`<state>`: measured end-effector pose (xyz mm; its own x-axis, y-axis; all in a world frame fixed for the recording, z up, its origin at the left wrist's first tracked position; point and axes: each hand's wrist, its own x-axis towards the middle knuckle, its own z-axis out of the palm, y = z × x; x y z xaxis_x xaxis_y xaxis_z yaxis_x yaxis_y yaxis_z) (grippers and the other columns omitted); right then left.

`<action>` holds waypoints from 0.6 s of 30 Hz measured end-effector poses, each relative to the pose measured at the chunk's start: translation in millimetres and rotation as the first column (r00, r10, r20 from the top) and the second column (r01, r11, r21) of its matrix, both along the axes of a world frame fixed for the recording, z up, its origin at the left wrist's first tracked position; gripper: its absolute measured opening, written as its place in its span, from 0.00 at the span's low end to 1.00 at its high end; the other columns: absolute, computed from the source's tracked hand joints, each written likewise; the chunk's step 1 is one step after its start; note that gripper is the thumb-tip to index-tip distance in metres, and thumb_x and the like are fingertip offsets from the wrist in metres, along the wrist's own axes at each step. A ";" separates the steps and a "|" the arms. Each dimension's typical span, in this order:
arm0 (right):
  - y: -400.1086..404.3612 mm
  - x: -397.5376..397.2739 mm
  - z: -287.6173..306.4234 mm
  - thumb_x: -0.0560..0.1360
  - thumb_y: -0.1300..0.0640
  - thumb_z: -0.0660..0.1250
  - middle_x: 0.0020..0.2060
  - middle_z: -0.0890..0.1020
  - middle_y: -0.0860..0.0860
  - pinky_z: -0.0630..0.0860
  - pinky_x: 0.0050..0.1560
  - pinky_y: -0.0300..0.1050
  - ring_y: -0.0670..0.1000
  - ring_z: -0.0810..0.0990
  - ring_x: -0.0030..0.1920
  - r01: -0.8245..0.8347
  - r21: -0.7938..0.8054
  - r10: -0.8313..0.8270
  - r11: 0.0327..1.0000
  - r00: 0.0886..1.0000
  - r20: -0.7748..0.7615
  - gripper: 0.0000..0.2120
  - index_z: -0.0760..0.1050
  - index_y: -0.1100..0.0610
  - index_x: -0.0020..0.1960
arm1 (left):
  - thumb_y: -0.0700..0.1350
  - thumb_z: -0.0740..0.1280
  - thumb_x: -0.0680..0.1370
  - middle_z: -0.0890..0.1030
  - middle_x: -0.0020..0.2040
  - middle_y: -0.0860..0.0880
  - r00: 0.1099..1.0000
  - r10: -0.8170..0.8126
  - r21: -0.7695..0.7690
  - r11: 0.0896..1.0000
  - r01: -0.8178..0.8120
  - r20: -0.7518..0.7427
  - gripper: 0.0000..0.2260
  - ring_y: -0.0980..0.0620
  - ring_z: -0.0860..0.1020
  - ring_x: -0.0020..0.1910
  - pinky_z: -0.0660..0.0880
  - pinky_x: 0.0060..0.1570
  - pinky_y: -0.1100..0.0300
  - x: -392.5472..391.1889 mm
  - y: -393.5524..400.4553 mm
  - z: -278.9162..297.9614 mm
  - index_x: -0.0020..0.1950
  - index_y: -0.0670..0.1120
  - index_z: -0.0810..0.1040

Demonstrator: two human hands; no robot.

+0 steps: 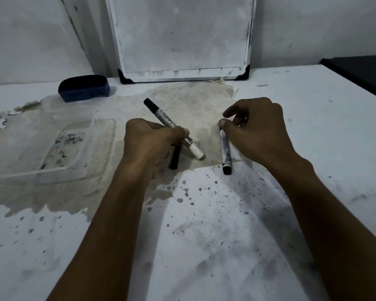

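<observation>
Head view: our left hand (152, 144) grips one whiteboard marker (172, 124) above the tabletop (313, 127), our right hand (254, 135) pinches the second marker (225, 152) lying there, so we should firm that pinch before lifting.

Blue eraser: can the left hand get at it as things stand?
Likely reachable: nothing stands between the left hand and the blue eraser. But that hand grips a marker, so a grasp looks doubtful.
</observation>
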<state>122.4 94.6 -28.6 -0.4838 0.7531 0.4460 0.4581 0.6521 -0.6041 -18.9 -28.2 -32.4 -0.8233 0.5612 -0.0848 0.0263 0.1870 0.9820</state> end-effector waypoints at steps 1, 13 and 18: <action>0.1 0.1 -0.4 0.71 0.49 0.72 0.37 0.83 0.50 0.77 0.47 0.41 0.48 0.81 0.40 -0.001 -0.002 0.001 1.000 1.000 0.000 0.11 0.83 0.52 0.50 | 0.42 0.80 0.67 0.87 0.35 0.40 1.000 0.004 -0.002 1.000 -0.004 -0.016 0.07 0.60 0.66 0.13 0.61 0.16 0.69 0.2 -0.2 0.6 0.37 0.39 0.86; 2.4 1.1 -0.7 0.70 0.49 0.72 0.35 0.82 0.49 0.74 0.42 0.39 0.47 0.80 0.40 -0.017 -0.018 0.017 1.000 1.000 0.006 0.10 0.83 0.52 0.49 | 0.44 0.76 0.72 0.88 0.37 0.52 0.965 0.057 0.199 0.980 -0.005 -0.255 0.04 0.63 0.77 0.25 0.71 0.30 0.66 10.9 7.0 -0.9 0.38 0.51 0.86; 2.0 1.7 -1.9 0.70 0.49 0.72 0.35 0.82 0.48 0.76 0.46 0.42 0.50 0.80 0.43 -0.020 -0.024 0.020 1.000 1.000 0.000 0.09 0.82 0.51 0.48 | 0.44 0.75 0.73 0.88 0.35 0.51 0.977 0.065 0.203 0.979 -0.022 -0.205 0.04 0.61 0.74 0.22 0.70 0.26 0.66 10.5 3.4 -0.8 0.38 0.49 0.87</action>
